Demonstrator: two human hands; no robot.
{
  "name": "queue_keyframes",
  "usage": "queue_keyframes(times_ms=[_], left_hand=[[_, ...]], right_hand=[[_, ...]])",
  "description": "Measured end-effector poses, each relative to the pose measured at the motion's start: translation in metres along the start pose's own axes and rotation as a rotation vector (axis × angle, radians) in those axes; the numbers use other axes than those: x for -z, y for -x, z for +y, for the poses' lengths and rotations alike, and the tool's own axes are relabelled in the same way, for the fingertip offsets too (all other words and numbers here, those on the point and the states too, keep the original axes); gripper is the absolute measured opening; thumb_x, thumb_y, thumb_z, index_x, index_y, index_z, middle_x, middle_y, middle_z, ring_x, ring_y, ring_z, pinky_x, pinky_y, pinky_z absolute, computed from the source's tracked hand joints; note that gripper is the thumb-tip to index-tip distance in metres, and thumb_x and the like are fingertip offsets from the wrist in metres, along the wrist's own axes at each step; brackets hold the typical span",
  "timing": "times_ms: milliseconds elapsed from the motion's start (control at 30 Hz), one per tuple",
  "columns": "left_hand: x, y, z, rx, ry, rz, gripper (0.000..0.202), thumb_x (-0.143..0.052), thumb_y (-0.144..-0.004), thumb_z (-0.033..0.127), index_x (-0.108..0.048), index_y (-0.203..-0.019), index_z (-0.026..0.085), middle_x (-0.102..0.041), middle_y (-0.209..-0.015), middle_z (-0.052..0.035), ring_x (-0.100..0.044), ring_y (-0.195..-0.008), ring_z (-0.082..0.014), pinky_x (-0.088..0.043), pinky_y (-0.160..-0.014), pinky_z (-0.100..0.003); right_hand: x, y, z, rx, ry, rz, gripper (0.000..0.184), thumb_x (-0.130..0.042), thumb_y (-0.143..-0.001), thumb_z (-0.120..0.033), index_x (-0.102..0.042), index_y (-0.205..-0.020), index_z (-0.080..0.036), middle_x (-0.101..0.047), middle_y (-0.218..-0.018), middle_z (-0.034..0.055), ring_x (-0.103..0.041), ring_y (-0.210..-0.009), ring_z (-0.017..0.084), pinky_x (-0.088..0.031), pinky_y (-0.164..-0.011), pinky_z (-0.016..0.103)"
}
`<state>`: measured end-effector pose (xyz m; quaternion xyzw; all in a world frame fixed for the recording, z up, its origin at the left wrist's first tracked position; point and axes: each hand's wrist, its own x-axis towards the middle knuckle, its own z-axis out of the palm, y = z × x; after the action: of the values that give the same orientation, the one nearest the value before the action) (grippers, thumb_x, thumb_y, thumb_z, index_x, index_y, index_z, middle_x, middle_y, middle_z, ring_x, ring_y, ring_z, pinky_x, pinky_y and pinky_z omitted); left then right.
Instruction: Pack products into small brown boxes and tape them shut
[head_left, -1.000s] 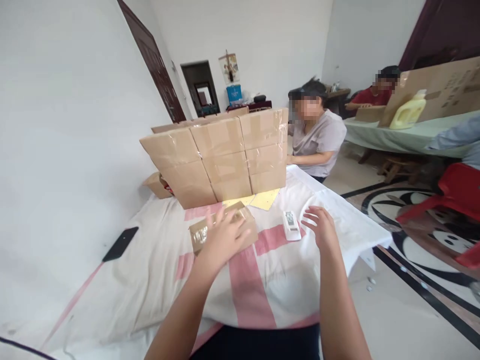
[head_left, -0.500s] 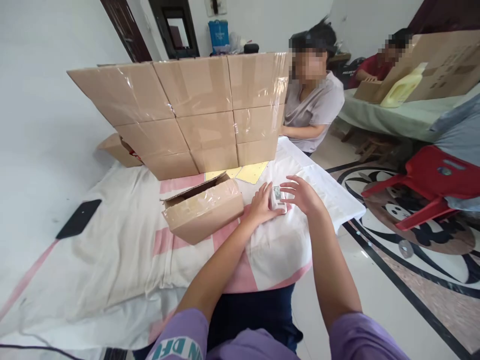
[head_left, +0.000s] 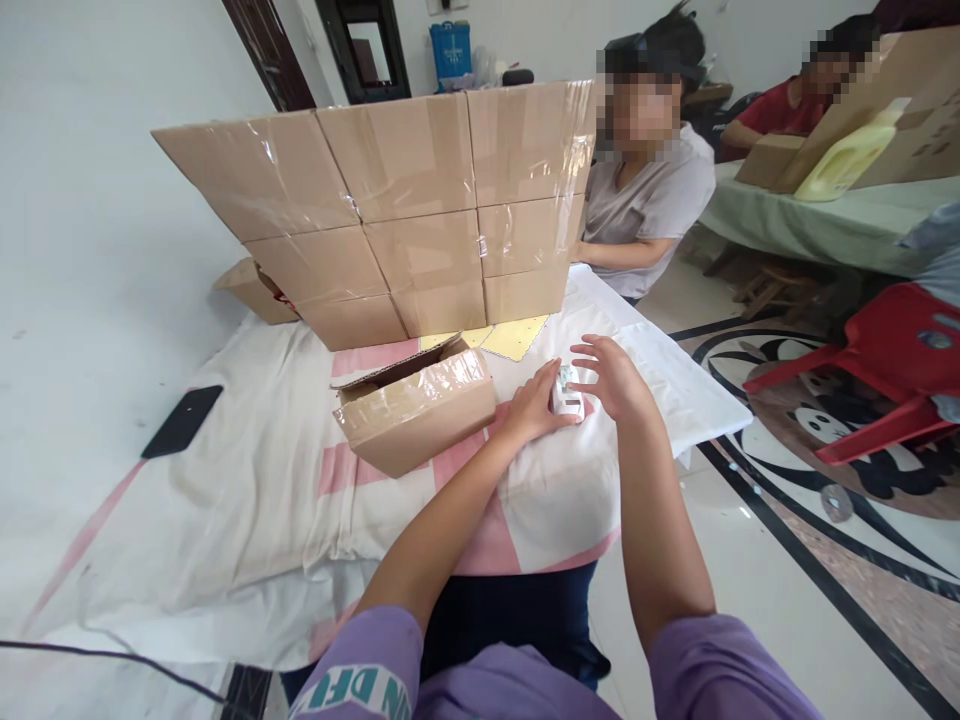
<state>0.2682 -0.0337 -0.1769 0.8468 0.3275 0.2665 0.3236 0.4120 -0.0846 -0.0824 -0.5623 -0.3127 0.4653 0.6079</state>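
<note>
A small white box-like object [head_left: 567,401] with a greenish-grey patch on top stands on the cloth-covered table [head_left: 559,490]; its kind is too small to make out. My left hand [head_left: 537,402] is closed around its left side, thumb along the near edge. Just to the right, my right hand [head_left: 609,378] has its fingers apart, the tips close to the object's upper right; whether they touch it I cannot tell. To the left of my left hand lies a cardboard box [head_left: 416,415] with its top side open. Yellow sheets [head_left: 517,337] lie beyond my hands.
A tall wall of taped cardboard boxes [head_left: 420,210] stands across the table's far side. A black phone [head_left: 182,421] lies at the left. One person [head_left: 652,200] sits behind the wall's right end. A red chair [head_left: 885,355] and another table [head_left: 757,220] are at the right.
The whole view has shifted slightly, with things appearing further right and higher. My left hand keeps its grip on the white object, and my right hand stays beside it with fingers apart.
</note>
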Motion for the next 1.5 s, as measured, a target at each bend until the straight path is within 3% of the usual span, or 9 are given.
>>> queue_keyframes(times_ms=[167, 367, 567, 733, 833, 933, 1100, 1267, 1500], left_hand=[[0.001, 0.000, 0.003, 0.036, 0.014, 0.004, 0.112, -0.079, -0.072, 0.056, -0.014, -0.160, 0.034, -0.027, -0.166, -0.0064, -0.038, -0.145, -0.0360, -0.035, -0.115, -0.052], [0.001, 0.000, 0.003, 0.016, 0.016, 0.005, 0.114, -0.080, -0.071, 0.057, -0.013, -0.161, 0.034, -0.028, -0.166, -0.0070, -0.037, -0.146, -0.0346, -0.035, -0.115, -0.051], [0.000, 0.000, 0.001, 0.012, 0.014, -0.002, 0.114, -0.080, -0.071, 0.054, -0.012, -0.161, 0.034, -0.025, -0.167, -0.0062, -0.040, -0.144, -0.0354, -0.035, -0.115, -0.051], [0.002, 0.001, 0.001, -0.002, 0.021, 0.018, 0.116, -0.083, -0.069, 0.052, -0.014, -0.160, 0.035, -0.027, -0.167, -0.0049, -0.039, -0.145, -0.0344, -0.035, -0.115, -0.050], [0.003, 0.003, 0.001, -0.020, 0.021, 0.024, 0.114, -0.082, -0.071, 0.054, -0.014, -0.160, 0.035, -0.027, -0.167, -0.0051, -0.040, -0.145, -0.0340, -0.036, -0.115, -0.049], [0.003, 0.004, 0.001, -0.036, 0.021, 0.032, 0.109, -0.079, -0.074, 0.055, -0.015, -0.160, 0.036, -0.027, -0.167, -0.0055, -0.040, -0.145, -0.0336, -0.038, -0.113, -0.048], [0.001, 0.003, -0.001, -0.061, 0.023, 0.046, 0.108, -0.078, -0.075, 0.054, -0.015, -0.160, 0.035, -0.027, -0.167, -0.0058, -0.041, -0.144, -0.0339, -0.040, -0.112, -0.048], [-0.001, 0.002, -0.003, -0.048, -0.014, 0.050, 0.108, -0.077, -0.075, 0.059, -0.015, -0.160, 0.035, -0.027, -0.167, -0.0059, -0.045, -0.141, -0.0350, -0.042, -0.109, -0.049], [-0.001, 0.003, -0.002, -0.058, -0.026, 0.066, 0.106, -0.077, -0.077, 0.055, -0.014, -0.159, 0.037, -0.029, -0.166, -0.0058, -0.047, -0.139, -0.0332, -0.045, -0.106, -0.046]], right_hand=[[-0.003, 0.009, 0.004, -0.004, 0.015, 0.038, 0.031, -0.062, -0.082, -0.052, -0.059, -0.102, -0.029, -0.065, -0.114, 0.0048, -0.060, -0.102, 0.024, -0.059, -0.065, 0.033], [0.005, 0.032, 0.009, 0.021, -0.020, 0.033, 0.034, -0.065, -0.082, -0.053, -0.059, -0.105, -0.029, -0.067, -0.110, 0.0051, -0.062, -0.097, 0.023, -0.060, -0.070, 0.035], [0.008, 0.059, 0.016, 0.030, -0.059, -0.004, 0.033, -0.061, -0.083, -0.051, -0.062, -0.105, -0.027, -0.069, -0.101, 0.0058, -0.063, -0.081, 0.020, -0.052, -0.059, 0.029], [0.024, 0.056, 0.042, 0.155, 0.349, 0.275, 0.021, -0.061, -0.080, -0.041, -0.065, -0.091, -0.024, -0.064, -0.080, 0.0021, -0.052, -0.060, 0.016, -0.040, -0.051, 0.028], [0.033, 0.051, 0.058, 0.326, 0.728, 0.173, 0.032, -0.063, -0.080, -0.035, -0.071, -0.110, -0.025, -0.063, -0.086, 0.0034, -0.053, -0.061, 0.017, -0.047, -0.063, 0.035], [0.036, 0.048, 0.068, 0.493, 0.944, 0.056, 0.038, -0.058, -0.087, -0.033, -0.070, -0.122, -0.028, -0.062, -0.104, 0.0074, -0.059, -0.070, 0.020, -0.049, -0.071, 0.039], [0.031, 0.046, 0.074, 0.624, 0.977, 0.145, 0.029, -0.052, -0.096, -0.038, -0.078, -0.103, -0.027, -0.062, -0.105, 0.0082, -0.062, -0.076, 0.022, -0.050, -0.073, 0.039], [0.029, 0.047, 0.080, 0.783, 0.958, 0.198, 0.030, -0.049, -0.101, -0.034, -0.077, -0.107, -0.025, -0.068, -0.098, 0.0070, -0.065, -0.079, 0.020, -0.050, -0.070, 0.034], [0.034, 0.051, 0.108, 0.959, 1.031, 0.225, 0.029, -0.049, -0.101, -0.024, -0.077, -0.107, -0.020, -0.073, -0.091, 0.0065, -0.070, -0.081, 0.017, -0.054, -0.072, 0.027]])
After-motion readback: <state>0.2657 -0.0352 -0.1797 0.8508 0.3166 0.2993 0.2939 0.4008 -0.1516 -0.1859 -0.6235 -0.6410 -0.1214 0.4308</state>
